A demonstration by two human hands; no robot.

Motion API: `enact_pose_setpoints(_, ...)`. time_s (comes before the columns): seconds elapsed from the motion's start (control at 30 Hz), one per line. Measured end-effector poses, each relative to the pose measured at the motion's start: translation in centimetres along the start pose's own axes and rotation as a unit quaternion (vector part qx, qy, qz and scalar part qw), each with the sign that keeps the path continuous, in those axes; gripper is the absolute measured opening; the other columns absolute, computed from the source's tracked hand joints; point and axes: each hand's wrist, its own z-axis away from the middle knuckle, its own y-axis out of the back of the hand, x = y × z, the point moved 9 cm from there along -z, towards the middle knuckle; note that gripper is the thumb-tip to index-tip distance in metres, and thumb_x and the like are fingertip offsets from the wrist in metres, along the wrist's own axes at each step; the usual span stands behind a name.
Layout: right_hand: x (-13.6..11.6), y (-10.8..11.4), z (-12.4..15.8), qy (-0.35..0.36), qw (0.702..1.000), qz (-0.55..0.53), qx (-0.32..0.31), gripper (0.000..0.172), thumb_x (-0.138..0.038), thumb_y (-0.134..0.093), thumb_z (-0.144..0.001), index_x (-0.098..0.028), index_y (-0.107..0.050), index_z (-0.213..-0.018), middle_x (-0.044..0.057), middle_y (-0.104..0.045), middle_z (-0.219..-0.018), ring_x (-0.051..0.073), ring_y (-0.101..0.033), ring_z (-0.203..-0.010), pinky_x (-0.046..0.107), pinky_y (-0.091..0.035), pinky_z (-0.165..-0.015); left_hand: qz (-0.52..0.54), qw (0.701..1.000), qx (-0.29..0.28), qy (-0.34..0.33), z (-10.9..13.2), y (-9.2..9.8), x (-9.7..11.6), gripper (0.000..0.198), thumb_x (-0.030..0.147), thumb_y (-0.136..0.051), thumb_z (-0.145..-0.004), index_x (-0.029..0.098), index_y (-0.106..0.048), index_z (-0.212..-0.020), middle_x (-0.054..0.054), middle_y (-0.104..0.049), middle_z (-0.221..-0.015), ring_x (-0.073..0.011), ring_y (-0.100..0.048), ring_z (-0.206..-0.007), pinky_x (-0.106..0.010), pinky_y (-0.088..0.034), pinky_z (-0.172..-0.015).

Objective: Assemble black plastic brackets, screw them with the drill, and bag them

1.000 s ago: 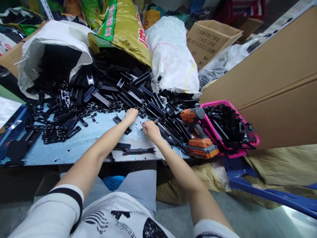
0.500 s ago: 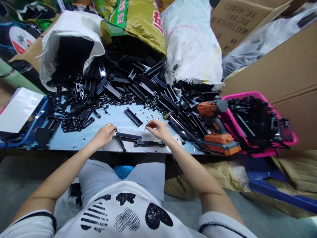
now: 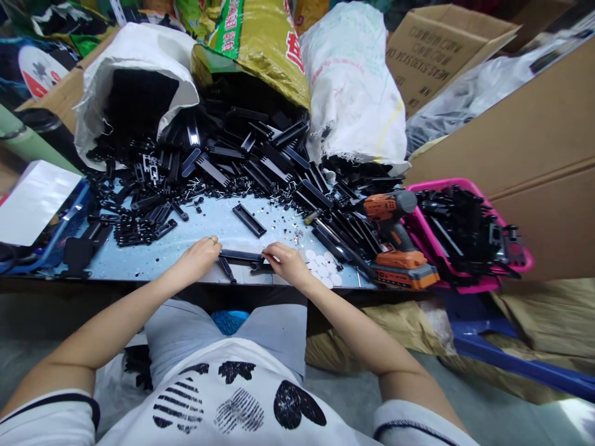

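Observation:
My left hand (image 3: 203,255) is closed on the left end of a long black plastic bar (image 3: 240,254) near the table's front edge. At the bar's right end, the fingertips of my right hand (image 3: 284,261) are pinched together. The thin pin seen in them earlier is hardly visible now. A shorter black arm (image 3: 227,270) angles down from the bar's left end. Part of another black piece (image 3: 257,267) shows below the bar, its right side covered by my right hand. Just beyond lies a loose, hollow black bar (image 3: 249,220).
Black parts (image 3: 260,164) and small screws are heaped across the back, before a white sack (image 3: 139,43), a yellow sack (image 3: 260,56) and another white sack (image 3: 356,93). An orange cordless drill (image 3: 395,238) and a pink basket (image 3: 523,260) stand right. White discs (image 3: 323,267) lie beside my right hand.
My right hand has moved left and slightly down, from holding the thin pin in the air to the bar's right end. My left hand has closed on the bar's left end.

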Motion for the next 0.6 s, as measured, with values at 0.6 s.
enact_pose_setpoints(0.6, 1.2, -1.8, 2.8, 0.087, 0.996, 0.008, 0.003, 0.039, -0.037, -0.051, -0.091, -0.021, -0.053, -0.126, 0.012, -0.061, -0.11, 0.019, -0.06, -0.1, 0.032, -0.05, -0.083, 0.081, 0.98, 0.166, -0.07, 1.8, -3.2, -1.2, 0.032, 0.019, -0.037, -0.093, 0.018, -0.057, -0.117, -0.014, -0.065, -0.111, -0.0227, -0.058, -0.109, -0.045, -0.046, -0.093)
